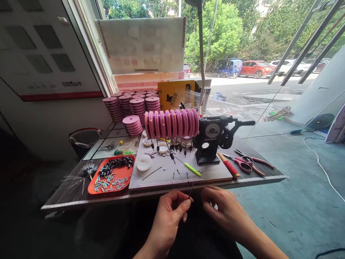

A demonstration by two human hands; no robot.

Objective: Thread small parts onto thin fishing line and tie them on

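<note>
My left hand (170,215) is in front of the table's near edge, thumb and forefinger pinching a thin dark line (191,189) that runs up toward the winder. To its right, my right hand (225,210) has its fingers curled in; a small pale spot shows between them, but what it holds is hidden. Beyond both hands, a row of pink foam spools (172,123) sits on the shaft of a black hand-crank winder (212,136). Small dark pieces on lines hang below the spools. A green-handled hook tool (192,169) lies on the white board (156,176).
An orange tray (93,185) at left holds dark beads and small metal parts. Stacks of pink spools (137,108) stand behind. Red-handled scissors (244,165), pliers (258,160) and a red-wrapped stick (229,166) lie at right. A white foam disc (144,163) rests on the board.
</note>
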